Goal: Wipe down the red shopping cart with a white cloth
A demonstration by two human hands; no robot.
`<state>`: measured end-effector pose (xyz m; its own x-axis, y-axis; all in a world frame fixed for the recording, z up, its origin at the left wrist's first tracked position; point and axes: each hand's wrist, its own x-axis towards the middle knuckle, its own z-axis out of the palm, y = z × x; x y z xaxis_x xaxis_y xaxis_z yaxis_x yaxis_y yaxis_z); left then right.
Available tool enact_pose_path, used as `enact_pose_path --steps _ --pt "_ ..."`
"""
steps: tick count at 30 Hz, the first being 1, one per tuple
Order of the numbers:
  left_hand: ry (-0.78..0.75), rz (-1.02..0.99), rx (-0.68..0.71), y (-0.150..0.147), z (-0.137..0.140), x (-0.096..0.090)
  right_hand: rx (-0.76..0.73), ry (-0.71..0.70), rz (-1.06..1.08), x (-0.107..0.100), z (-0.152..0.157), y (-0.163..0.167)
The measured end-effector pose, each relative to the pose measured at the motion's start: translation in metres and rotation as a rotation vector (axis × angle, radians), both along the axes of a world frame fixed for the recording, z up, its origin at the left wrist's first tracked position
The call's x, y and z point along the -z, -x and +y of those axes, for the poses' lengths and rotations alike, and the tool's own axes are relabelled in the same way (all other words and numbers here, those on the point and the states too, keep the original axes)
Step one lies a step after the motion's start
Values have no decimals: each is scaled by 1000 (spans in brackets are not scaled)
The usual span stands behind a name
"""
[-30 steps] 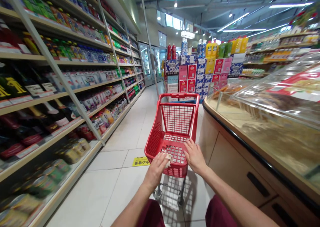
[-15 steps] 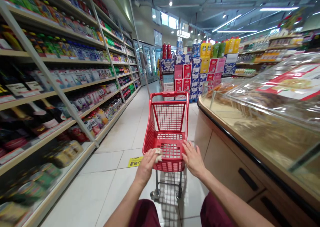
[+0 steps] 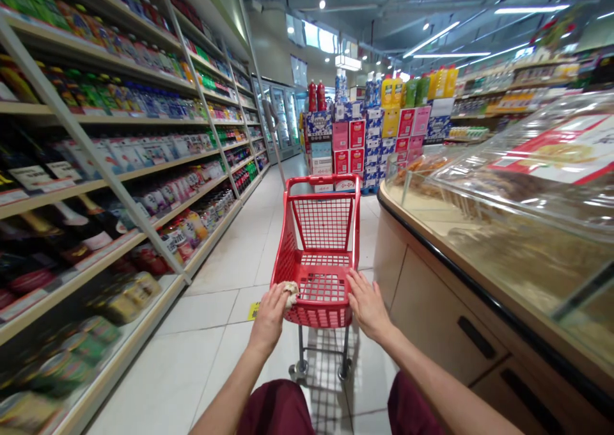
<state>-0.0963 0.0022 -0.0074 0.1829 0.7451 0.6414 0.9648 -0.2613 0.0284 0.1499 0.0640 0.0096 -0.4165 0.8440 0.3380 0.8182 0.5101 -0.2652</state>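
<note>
In front of my knees stands a red plastic shopping cart (image 3: 322, 222) on grey legs with small wheels. My left hand (image 3: 269, 316) is closed on a crumpled off-white cloth (image 3: 290, 294), pressed to the left corner of the basket's near rim. On the opposite side, my right hand (image 3: 368, 304) rests at the right corner of that rim, its fingers stretched out and holding nothing. The basket's slatted floor shows between my hands, with nothing lying on it.
Shelves of bottles and cans (image 3: 144, 150) run along the left. To the right stands a wooden counter (image 3: 426, 288) with glass edging and plastic-covered food. Stacked drink cartons (image 3: 355, 144) rise beyond the cart. A yellow floor sticker (image 3: 252, 311) lies left of it.
My left hand has slid left with the cloth along the rim's left corner, and now covers more of the yellow sticker. My right hand has barely moved.
</note>
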Motion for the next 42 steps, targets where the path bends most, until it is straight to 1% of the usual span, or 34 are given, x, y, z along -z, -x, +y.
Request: enact_pose_path --steps 2,4,5,8,11,15,18,20,22,23,24,26,27,28,29,31,32,33,34,35,36,39,40,41,42 --pt "52 -11 76 -9 2 -1 15 -6 20 3 0 1" --pt "120 -26 175 -28 6 -4 17 -25 23 5 1 0" --pt "145 -40 198 -37 7 -5 13 -36 19 6 1 0" --pt "188 -86 168 -51 11 -12 5 -45 7 6 2 -3" --pt "220 -105 135 -46 13 -22 20 -19 16 3 1 -3" --pt "252 -140 106 -24 18 -39 8 32 33 -2 -2 -1" --pt "196 -203 -16 -5 19 -46 1 51 60 -3 -3 0" --pt "152 -229 -87 -6 17 -41 13 61 75 -2 -4 2" --pt "117 -215 -96 -24 12 -28 22 68 83 -1 -4 4" --pt "108 -194 -75 -38 10 -21 24 68 85 0 -5 5" --pt "61 -150 -40 -54 9 -13 25 63 88 1 -5 5" --pt "14 -53 74 -81 6 -2 32 42 93 3 -4 4" --pt "-10 -4 129 -88 5 0 38 28 94 3 -3 2" --pt "-29 39 178 -88 4 1 46 17 95 4 -3 0" --pt "-53 71 208 -81 3 1 52 11 95 4 -2 -2" --pt "-114 93 193 -52 -1 -1 47 17 97 3 -2 -4" --pt "-147 67 127 -36 -3 -3 37 26 104 3 -2 -5" --pt "-183 28 28 -22 -4 -4 27 38 114 3 -2 -4" --pt "-199 -2 -42 -15 -5 -5 18 49 127 4 -2 -2" --pt "-203 -18 -76 -14 -6 -6 13 59 142 4 -3 0" --pt "-196 -20 -69 -22 -6 -5 11 65 156 5 -3 2" --pt "-143 40 146 -68 -3 -2 -9 64 175 6 -4 4" --pt "-127 49 189 -81 -2 -1 -24 62 171 6 -3 3" --pt "-121 65 217 -87 -2 -1 -39 64 165 4 -3 1" --pt "-117 85 245 -86 -2 -2 -52 72 158 3 -2 -1"
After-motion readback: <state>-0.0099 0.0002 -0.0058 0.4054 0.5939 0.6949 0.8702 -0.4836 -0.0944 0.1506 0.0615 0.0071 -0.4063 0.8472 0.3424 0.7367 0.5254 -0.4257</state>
